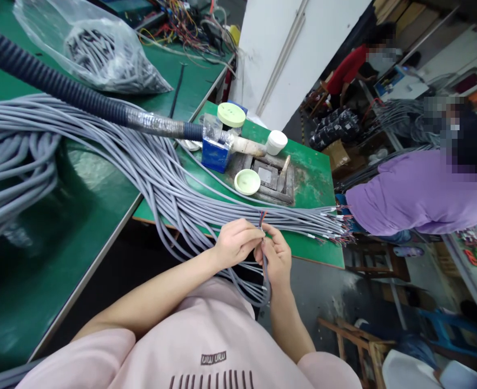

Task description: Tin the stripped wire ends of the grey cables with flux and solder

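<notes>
My left hand [235, 241] and my right hand [277, 254] meet in front of my chest, both pinched on one grey cable [265, 273]. Its stripped coloured wire ends [262, 217] stick up above my fingertips. The cable runs down past my right palm into a loop by my lap. Just beyond my hands lies a large bundle of grey cables [149, 162], its stripped ends [331, 224] fanned out to the right on the green table [315, 183].
A black corrugated hose [52, 84] crosses the upper left. A blue block, a dirty metal fixture [269, 178] and pale green lids [247, 181] stand behind the bundle. A plastic bag of parts [100, 51] lies far left. A person in purple [417, 192] bends at right; another in red sits farther back.
</notes>
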A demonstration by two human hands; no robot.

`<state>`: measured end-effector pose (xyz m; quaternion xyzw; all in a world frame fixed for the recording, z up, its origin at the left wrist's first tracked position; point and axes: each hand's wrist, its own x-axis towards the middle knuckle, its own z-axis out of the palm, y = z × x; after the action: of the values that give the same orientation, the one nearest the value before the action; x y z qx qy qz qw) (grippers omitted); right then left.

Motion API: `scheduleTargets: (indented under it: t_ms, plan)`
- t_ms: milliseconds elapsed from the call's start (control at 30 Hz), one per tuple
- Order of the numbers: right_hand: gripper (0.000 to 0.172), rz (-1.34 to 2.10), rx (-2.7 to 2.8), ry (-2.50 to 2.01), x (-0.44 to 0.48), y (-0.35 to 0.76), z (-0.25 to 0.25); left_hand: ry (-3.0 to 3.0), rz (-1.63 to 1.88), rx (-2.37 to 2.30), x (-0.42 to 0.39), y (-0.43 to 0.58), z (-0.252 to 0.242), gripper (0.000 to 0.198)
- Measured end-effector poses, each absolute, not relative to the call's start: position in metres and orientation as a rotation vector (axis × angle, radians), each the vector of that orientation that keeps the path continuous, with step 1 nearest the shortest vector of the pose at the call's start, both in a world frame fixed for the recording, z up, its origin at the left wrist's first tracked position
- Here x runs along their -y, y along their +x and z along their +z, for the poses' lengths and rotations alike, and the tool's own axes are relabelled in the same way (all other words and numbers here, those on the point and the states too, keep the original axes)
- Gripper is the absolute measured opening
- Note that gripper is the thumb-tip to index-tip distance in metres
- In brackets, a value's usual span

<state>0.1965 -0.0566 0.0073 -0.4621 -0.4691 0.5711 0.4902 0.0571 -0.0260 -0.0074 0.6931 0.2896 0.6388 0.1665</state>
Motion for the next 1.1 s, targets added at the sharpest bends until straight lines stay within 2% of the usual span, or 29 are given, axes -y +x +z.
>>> scheduleTargets:
  t_ms: [133, 267, 367, 567, 833, 1100]
  plan:
    - [0.046, 1.305, 1.096, -1.155, 0.062, 0.194, 0.003, 1.488, 1.713, -0.940, 0.031, 0.067, -0.005, 0.009]
    - [0.049, 1.236, 1.118, -1.189, 0.068, 0.186, 0.007, 0.907, 1.406, -0.801, 0.040, 0.074, -0.004, 0.034]
    - [0.047, 1.244, 1.148, -1.243, 0.070, 0.185, 0.009, 0.752, 1.164, -0.615, 0.045, 0.073, -0.003, 0.038]
    - [0.021, 1.080, 1.372, -1.313, 0.056, 0.212, 0.020, 0.846, 1.075, -0.503, 0.048, 0.068, 0.002, 0.031]
    - [0.016, 1.090, 1.566, -1.355, 0.045, 0.208, 0.039, 0.782, 0.871, -0.505, 0.052, 0.073, 0.000, 0.041]
    - [0.023, 1.031, 1.412, -1.350, 0.042, 0.212, 0.025, 0.814, 0.759, -0.524, 0.051, 0.073, -0.005, 0.049]
